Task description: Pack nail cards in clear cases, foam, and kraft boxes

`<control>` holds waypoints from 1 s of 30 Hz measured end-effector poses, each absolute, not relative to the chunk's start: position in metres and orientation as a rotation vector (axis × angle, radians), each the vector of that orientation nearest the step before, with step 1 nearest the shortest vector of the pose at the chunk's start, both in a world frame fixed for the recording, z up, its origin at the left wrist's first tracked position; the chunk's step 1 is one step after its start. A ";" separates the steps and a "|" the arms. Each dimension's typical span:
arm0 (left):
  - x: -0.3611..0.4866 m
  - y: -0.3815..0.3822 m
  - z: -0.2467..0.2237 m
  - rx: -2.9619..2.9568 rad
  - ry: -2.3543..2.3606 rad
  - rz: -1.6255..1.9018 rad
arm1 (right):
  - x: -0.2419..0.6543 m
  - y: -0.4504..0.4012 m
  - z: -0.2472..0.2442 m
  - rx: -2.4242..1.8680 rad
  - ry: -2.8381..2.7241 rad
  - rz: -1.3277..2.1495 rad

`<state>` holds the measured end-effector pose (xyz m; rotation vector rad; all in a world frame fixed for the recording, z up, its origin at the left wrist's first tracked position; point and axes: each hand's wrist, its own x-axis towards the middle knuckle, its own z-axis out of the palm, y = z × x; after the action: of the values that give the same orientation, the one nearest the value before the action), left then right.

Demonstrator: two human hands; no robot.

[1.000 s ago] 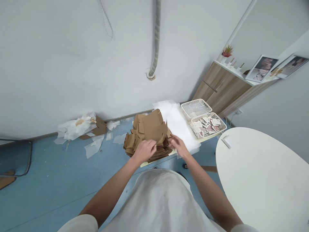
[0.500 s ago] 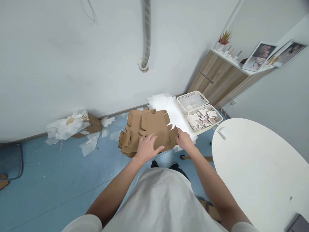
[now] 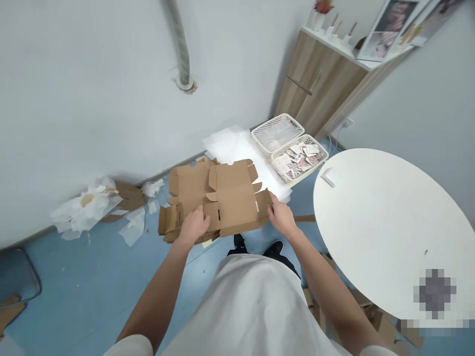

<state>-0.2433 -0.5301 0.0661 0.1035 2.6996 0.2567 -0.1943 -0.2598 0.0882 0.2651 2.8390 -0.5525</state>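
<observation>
A flat, unfolded brown cardboard box (image 3: 237,195) with cut flaps and slots lies partly over a stack of similar cardboard blanks (image 3: 191,185). My right hand (image 3: 281,216) pinches the flap at its right end, thumb on top. At the left end, my left hand (image 3: 194,225) is closed on the edge of a flap, its fingers curled and partly hidden. The box is held slightly raised on the right side, over the floor and white sheets.
White foam sheets (image 3: 237,143) lie beyond the cardboard. Two white baskets stand there: one basket (image 3: 260,141) with clear items, another basket (image 3: 322,157) with printed packets. A round white table (image 3: 386,217) stands right; a wooden cabinet (image 3: 330,69) behind. Torn wrapping (image 3: 81,207) lies left.
My left hand has moved left from above the box to its left flap and closed on it. My right hand keeps its hold. The view has shifted.
</observation>
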 end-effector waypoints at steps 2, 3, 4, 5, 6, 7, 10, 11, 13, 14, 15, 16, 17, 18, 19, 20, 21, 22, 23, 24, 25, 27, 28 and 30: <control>-0.250 -0.521 0.075 0.236 2.728 0.296 | -0.188 -0.243 0.088 0.302 2.874 -0.598; -0.253 -0.513 0.081 0.288 2.748 0.338 | -0.183 -0.232 0.088 0.325 2.896 -0.647; -0.255 -0.503 0.086 0.340 2.767 0.395 | -0.177 -0.220 0.089 0.351 2.920 -0.713; -0.257 -0.489 0.092 0.390 2.781 0.459 | -0.171 -0.207 0.090 0.381 2.949 -0.797; -0.257 -0.474 0.097 0.446 2.792 0.524 | -0.163 -0.193 0.091 0.410 2.982 -0.897; -0.256 -0.456 0.101 0.508 2.802 0.587 | -0.154 -0.178 0.092 0.441 3.019 -1.006; -0.252 -0.394 0.107 0.716 2.798 0.774 | -0.122 -0.133 0.093 0.583 3.118 -1.319; -0.249 -0.371 0.106 0.781 2.768 0.839 | -0.110 -0.118 0.092 0.670 3.139 -1.390; -0.244 -0.325 0.100 0.880 2.656 0.960 | -0.085 -0.088 0.088 0.900 3.153 -1.476; -0.241 -0.301 0.096 0.914 2.584 1.007 | -0.071 -0.074 0.084 1.024 3.148 -1.498; -0.237 -0.277 0.092 0.939 2.512 1.045 | -0.056 -0.061 0.081 1.143 3.137 -1.514; -0.233 -0.254 0.087 0.955 2.445 1.075 | -0.042 -0.048 0.077 1.254 3.120 -1.529; -0.228 -0.231 0.082 0.966 2.382 1.109 | -0.027 -0.036 0.072 1.358 3.098 -1.545; -0.223 -0.210 0.076 0.969 2.326 1.141 | -0.011 -0.025 0.067 1.457 3.069 -1.563; -0.217 -0.190 0.069 0.964 2.272 1.171 | 0.003 -0.015 0.062 1.552 3.032 -1.581; -0.211 -0.171 0.063 0.951 2.221 1.193 | 0.018 -0.007 0.056 1.646 2.984 -1.602; -0.205 -0.154 0.055 0.941 2.177 1.199 | 0.032 0.000 0.051 1.731 2.925 -1.625; -0.200 -0.139 0.047 0.935 2.150 1.188 | 0.045 0.006 0.045 1.805 2.858 -1.651; -0.195 -0.125 0.039 0.934 2.138 1.162 | 0.057 0.010 0.039 1.862 2.781 -1.683; -0.191 -0.114 0.030 0.936 2.131 1.130 | 0.067 0.014 0.033 1.911 2.694 -1.720; -0.188 -0.105 0.021 0.933 2.128 1.102 | 0.077 0.016 0.027 1.959 2.602 -1.763; -0.182 -0.091 0.005 0.918 2.112 1.053 | 0.091 0.018 0.013 2.061 2.415 -1.852; -0.181 -0.086 -0.002 0.907 2.100 1.030 | 0.097 0.018 0.006 2.120 2.329 -1.887; -0.180 -0.079 -0.013 0.888 2.067 0.991 | 0.105 0.017 -0.009 2.249 2.186 -1.911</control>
<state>-0.1796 -0.0785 -0.0132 0.8877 2.0673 0.9906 0.1047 0.0174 -0.0089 2.2495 2.1857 -1.9109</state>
